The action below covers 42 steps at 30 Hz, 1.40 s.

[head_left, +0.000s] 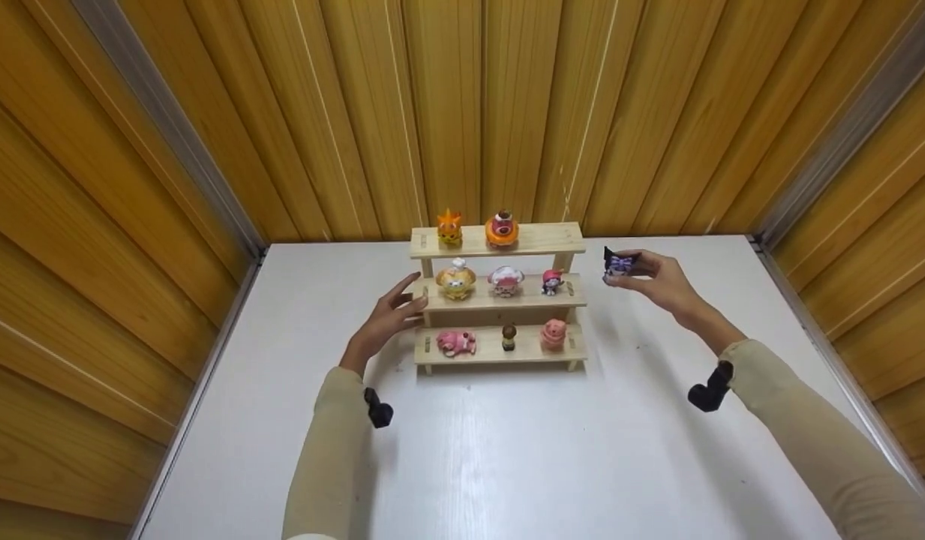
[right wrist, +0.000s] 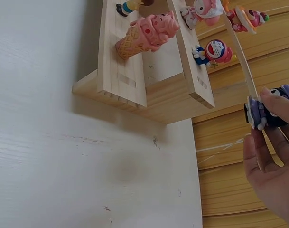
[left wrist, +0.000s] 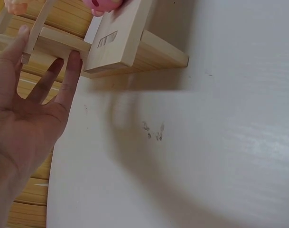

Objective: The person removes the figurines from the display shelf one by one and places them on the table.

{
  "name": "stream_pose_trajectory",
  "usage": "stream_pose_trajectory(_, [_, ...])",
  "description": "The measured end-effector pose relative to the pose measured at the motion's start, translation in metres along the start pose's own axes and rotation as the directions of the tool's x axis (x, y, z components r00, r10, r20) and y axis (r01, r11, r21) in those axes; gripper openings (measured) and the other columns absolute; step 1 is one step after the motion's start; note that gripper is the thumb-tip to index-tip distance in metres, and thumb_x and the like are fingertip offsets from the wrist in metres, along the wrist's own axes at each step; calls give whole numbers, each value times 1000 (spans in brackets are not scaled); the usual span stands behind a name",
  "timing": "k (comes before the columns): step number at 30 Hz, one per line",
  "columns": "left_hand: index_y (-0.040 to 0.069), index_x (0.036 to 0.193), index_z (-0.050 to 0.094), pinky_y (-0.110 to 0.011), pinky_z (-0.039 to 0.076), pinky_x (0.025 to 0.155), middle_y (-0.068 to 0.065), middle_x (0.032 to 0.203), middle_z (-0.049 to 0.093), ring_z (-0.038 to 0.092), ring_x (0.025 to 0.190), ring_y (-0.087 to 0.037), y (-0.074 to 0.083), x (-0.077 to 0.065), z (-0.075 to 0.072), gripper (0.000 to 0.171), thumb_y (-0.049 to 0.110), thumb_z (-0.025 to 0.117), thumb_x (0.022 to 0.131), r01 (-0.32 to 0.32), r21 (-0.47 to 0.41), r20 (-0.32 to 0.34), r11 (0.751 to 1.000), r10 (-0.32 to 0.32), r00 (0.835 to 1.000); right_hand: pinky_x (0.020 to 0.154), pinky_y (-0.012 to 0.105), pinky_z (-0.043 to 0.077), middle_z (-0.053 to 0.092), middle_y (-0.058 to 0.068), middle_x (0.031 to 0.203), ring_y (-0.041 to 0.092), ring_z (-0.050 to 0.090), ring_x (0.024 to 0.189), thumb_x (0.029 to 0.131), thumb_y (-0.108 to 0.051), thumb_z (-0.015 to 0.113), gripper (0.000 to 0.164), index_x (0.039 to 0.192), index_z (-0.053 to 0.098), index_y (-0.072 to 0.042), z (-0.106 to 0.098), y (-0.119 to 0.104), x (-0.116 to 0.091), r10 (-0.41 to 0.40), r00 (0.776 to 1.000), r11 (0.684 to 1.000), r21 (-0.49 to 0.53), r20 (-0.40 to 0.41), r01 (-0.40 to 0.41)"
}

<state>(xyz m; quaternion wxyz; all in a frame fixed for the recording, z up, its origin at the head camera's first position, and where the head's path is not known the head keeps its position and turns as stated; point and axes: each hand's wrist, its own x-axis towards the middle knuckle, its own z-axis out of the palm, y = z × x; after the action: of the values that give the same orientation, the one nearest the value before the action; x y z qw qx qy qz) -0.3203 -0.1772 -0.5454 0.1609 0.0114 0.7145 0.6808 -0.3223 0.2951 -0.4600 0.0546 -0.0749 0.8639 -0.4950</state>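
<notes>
My right hand [head_left: 661,281] pinches a small figurine [head_left: 618,264] with a black pointed hood and a purple bow, held up beside the right end of a three-tier wooden display stand [head_left: 500,301]. The right wrist view shows thumb and fingers around this figurine [right wrist: 260,113], which lies sideways in that picture. At the stand's left end, my left hand [head_left: 387,319] holds the middle tier, with fingers on both sides of the board in the left wrist view. Near that hand sits a yellow figurine with a chef's hat [head_left: 455,283].
Orange figurines [head_left: 449,230] stand on the top tier. The middle tier also bears a white-and-pink one [head_left: 506,281] and a red-hooded one [head_left: 552,282]. Below are a pink lying figure [head_left: 456,343], a small brown-headed one [head_left: 509,337] and a pink ice-cream-cone pig [right wrist: 149,33]. Wood-look panels [head_left: 447,97] enclose the white table [head_left: 492,450].
</notes>
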Motion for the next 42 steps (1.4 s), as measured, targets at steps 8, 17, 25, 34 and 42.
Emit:
stream_pose_trajectory(8, [30, 162, 30, -46, 48, 114, -21, 155, 39, 53, 137, -37, -7, 1, -1, 69, 26, 65, 102, -4, -27, 0, 1000, 4, 1000, 85, 11, 53, 70, 1, 119, -5, 61, 100, 92, -27, 78, 60, 142, 57, -1, 9, 11, -16, -2, 1000, 1000, 17, 31, 1])
stream_pose_trajectory(17, [29, 162, 29, -46, 48, 113, -22, 154, 39, 52, 137, -38, -5, 0, -1, 70, 26, 65, 102, -19, -29, -13, 999, 19, 1000, 85, 15, 55, 69, -6, 112, -1, 63, 101, 92, -28, 78, 58, 141, 58, -2, 22, 9, -25, -22, 998, 999, 45, 52, 20])
stream_pose_trajectory(25, [30, 161, 31, -46, 48, 114, -20, 154, 39, 52, 138, -37, -7, -1, -2, 69, 27, 66, 102, -9, -45, -16, 999, 8, 1000, 86, 14, 54, 69, 14, 125, 3, 64, 102, 91, -30, 80, 58, 141, 61, -7, 39, -8, -37, -28, 996, 999, 25, 81, 26])
stream_pose_trajectory(34, [30, 161, 32, -45, 49, 113, -20, 156, 36, 52, 138, -37, -6, -1, -2, 69, 26, 66, 101, -9, -47, -32, 999, 8, 999, 87, 18, 57, 71, 8, 115, 6, 67, 101, 91, -19, 79, 52, 138, 62, -4, 59, -22, -42, -127, 985, 988, 99, 117, 116])
stream_pose_trajectory(42, [30, 160, 34, -47, 48, 114, -20, 150, 39, 55, 132, -35, -8, -1, -1, 66, 23, 64, 103, -28, -67, -18, 997, 27, 999, 83, 21, 58, 70, 13, 118, 13, 68, 100, 90, -15, 79, 51, 137, 62, -5, 86, -29, -48, -164, 974, 978, 156, 156, 139])
